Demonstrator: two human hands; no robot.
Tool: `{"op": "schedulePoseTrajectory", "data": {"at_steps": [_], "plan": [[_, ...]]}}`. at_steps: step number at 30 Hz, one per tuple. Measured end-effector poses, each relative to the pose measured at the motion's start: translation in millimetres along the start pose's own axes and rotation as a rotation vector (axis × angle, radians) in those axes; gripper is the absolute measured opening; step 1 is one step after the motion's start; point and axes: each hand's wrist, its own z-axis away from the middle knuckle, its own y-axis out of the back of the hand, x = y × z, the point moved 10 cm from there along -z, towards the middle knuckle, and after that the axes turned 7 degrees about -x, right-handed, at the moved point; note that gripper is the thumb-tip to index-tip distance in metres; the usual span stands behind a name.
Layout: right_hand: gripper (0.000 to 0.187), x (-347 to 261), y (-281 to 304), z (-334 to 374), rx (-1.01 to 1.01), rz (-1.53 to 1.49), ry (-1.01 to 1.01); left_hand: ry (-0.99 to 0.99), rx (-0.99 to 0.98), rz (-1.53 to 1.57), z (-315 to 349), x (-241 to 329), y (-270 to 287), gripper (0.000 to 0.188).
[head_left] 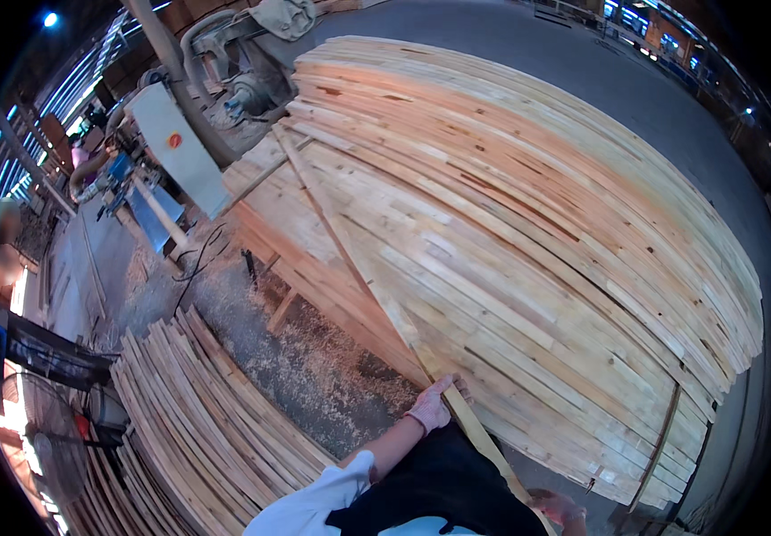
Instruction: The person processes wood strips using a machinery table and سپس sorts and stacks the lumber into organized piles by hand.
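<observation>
A long, narrow wooden strip [349, 255] slants from the far left of a wide stack of boards [492, 259] back toward my body. My left hand [433, 409], which seems to wear a pale glove, grips the strip near the stack's front edge, its fingers wrapped over it. Close to the lower edge of the view, my right hand [561, 509] is closed around the strip's near end; part of that hand is dim. The strip passes beside my dark clothing and lies across the top of the boards.
Left of me lies another pile of long strips [215, 420]. Wood shavings [323, 366] cover the floor between the piles. A pale cabinet with a red and yellow switch [174, 140] and machinery [247, 94] stand at the far left. Grey floor [457, 31] runs behind the stack.
</observation>
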Motion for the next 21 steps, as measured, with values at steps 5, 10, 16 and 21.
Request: {"op": "schedulePoseTrajectory", "data": {"at_steps": [5,10,16,21], "plan": [[0.050,126.9,-9.8,22.4,0.356,0.466,-0.128,0.016,0.183,-0.115,44.2,3.8,36.9,0.015],[0.053,220.5,-5.0,19.6,0.414,0.726,-0.254,-0.049,0.239,-0.085,88.5,6.5,38.5,0.015],[0.045,126.8,-9.7,42.8,0.389,1.061,-0.114,-0.199,0.299,-0.052,144.4,5.7,44.8,0.015],[0.057,38.5,1.9,69.3,0.603,1.039,-0.048,-0.352,0.215,0.044,153.1,31.8,61.1,0.020]]}}
